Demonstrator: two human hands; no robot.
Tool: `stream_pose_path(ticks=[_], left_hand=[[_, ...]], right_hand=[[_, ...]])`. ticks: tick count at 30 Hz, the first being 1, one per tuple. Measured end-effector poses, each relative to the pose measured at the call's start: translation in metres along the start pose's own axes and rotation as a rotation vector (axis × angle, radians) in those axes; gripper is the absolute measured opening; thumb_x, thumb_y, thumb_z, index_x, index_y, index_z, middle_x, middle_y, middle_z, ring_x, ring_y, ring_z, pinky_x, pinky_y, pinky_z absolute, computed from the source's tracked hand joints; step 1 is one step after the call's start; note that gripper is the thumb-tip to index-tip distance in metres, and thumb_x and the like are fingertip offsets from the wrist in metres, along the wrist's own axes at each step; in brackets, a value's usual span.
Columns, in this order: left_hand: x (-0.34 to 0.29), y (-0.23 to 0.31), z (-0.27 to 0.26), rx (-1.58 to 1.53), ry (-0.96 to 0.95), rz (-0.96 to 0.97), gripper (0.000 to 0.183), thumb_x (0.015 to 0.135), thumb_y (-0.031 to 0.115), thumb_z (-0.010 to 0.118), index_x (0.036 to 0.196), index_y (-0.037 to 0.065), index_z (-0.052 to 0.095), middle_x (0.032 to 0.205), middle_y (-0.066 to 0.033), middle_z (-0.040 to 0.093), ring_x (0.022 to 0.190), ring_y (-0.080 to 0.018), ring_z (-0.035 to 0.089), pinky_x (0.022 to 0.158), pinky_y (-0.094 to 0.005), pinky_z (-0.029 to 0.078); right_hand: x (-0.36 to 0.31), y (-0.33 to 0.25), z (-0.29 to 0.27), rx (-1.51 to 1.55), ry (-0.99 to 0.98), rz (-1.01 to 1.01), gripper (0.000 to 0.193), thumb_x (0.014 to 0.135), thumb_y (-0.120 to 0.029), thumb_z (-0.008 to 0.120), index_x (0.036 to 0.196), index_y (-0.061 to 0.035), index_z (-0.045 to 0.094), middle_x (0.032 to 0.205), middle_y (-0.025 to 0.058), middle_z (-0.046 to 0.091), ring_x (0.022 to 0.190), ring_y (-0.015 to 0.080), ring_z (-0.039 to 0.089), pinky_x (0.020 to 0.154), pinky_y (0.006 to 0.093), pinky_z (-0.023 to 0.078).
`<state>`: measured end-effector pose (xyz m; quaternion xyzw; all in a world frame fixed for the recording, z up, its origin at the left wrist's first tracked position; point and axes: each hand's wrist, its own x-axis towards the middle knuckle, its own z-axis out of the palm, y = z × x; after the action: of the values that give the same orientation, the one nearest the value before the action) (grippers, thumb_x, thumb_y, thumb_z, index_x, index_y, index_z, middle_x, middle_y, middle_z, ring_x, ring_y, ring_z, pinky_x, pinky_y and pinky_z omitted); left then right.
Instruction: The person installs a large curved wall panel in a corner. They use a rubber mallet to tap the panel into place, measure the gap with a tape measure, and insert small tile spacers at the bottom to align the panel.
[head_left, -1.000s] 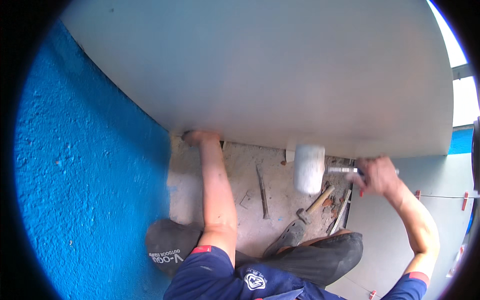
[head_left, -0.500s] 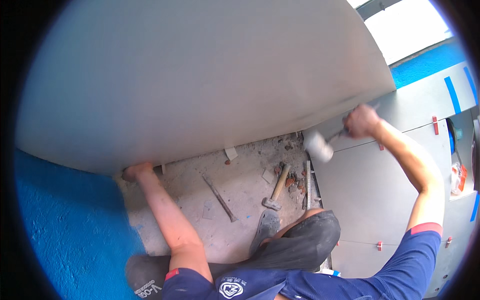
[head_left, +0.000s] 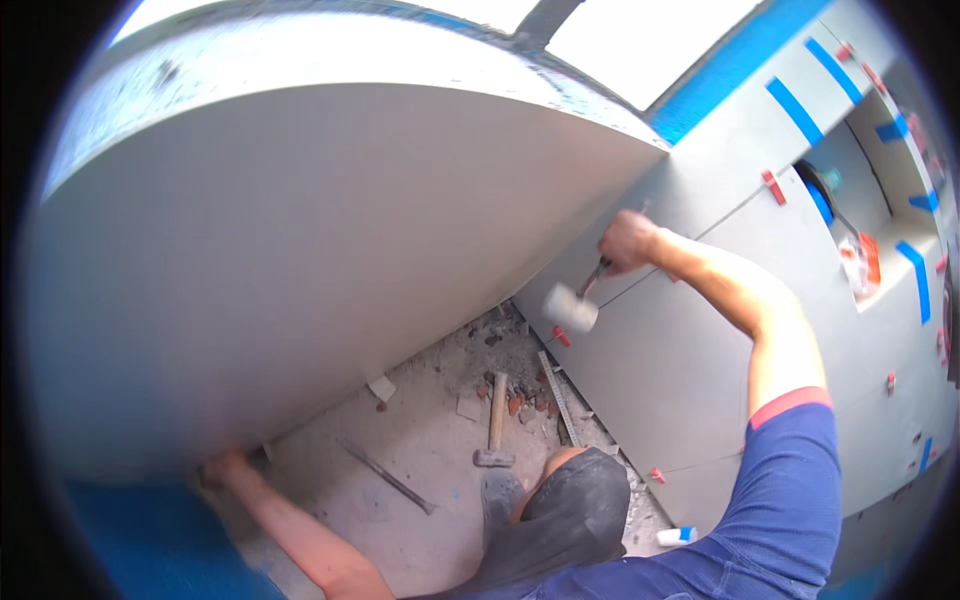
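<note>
My right hand (head_left: 628,240) is closed round the handle of a rubber mallet. The white mallet head (head_left: 571,308) is held in the air, in front of the right tiled wall and apart from the large grey tile (head_left: 330,250). That tile stands upright before me, its top edge below the window. At its lower left end my left hand (head_left: 225,468) reaches to the bottom edge, next to the blue wall; its fingers are blurred and partly hidden. On the floor between my arms lie a wooden-handled hammer (head_left: 497,415) and a long metal chisel (head_left: 388,477).
Red clips (head_left: 774,188) and blue tape strips (head_left: 796,111) mark the right tiled wall. A niche (head_left: 890,240) there holds a bag and tools. Rubble (head_left: 515,404) and a metal strip (head_left: 556,398) lie along the floor corner. A white roll-shaped item (head_left: 677,536) lies by my knee.
My view has tilted up and to the right, bringing in the tile's top edge, the window and more of the niche. The mallet stays raised in my right hand; my left hand stays low at the tile.
</note>
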<state>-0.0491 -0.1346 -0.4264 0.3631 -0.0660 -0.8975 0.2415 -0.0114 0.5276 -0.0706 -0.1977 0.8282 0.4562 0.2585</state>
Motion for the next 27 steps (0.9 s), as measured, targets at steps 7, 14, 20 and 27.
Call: stream_pose_path(ticks=[7,14,20,27], left_hand=[[0.003,0.001,-0.003,0.055,-0.018,-0.011,0.064,0.106,0.039,0.017,0.152,0.001,0.037,0.155,-0.018,0.04,0.14,-0.0379,0.043,0.113,-0.0558,0.042],[-0.005,0.006,-0.001,0.074,-0.016,0.042,0.063,0.106,0.039,0.017,0.152,0.001,0.037,0.155,-0.0181,0.041,0.14,-0.038,0.043,0.113,-0.0561,0.042],[-0.01,0.008,-0.008,0.084,0.01,0.062,0.063,0.106,0.039,0.017,0.152,0.001,0.037,0.155,-0.0182,0.041,0.14,-0.0381,0.044,0.113,-0.0563,0.042],[-0.018,0.006,-0.003,0.078,-0.001,0.075,0.063,0.105,0.038,0.017,0.152,0.001,0.038,0.155,-0.0183,0.041,0.14,-0.0382,0.044,0.113,-0.0566,0.042]], right_hand=[[-0.024,0.01,0.001,-0.034,-0.048,0.022,0.06,0.081,-0.072,0.063,0.069,-0.0134,0.071,0.066,0.0077,0.069,0.067,0.0326,0.069,0.063,0.0448,0.053],[-0.043,0.015,-0.023,-0.049,-0.129,0.091,0.059,0.079,-0.072,0.065,0.07,-0.0139,0.07,0.066,0.0078,0.068,0.067,0.031,0.069,0.062,0.0423,0.052],[-0.038,0.025,-0.032,-0.07,-0.016,0.126,0.054,0.077,-0.068,0.07,0.069,-0.0141,0.069,0.066,0.0063,0.068,0.066,0.0308,0.068,0.06,0.0427,0.051],[-0.036,0.009,-0.042,0.02,0.068,0.045,0.057,0.079,-0.067,0.069,0.069,-0.0106,0.07,0.067,0.0095,0.069,0.068,0.033,0.069,0.062,0.043,0.052]])
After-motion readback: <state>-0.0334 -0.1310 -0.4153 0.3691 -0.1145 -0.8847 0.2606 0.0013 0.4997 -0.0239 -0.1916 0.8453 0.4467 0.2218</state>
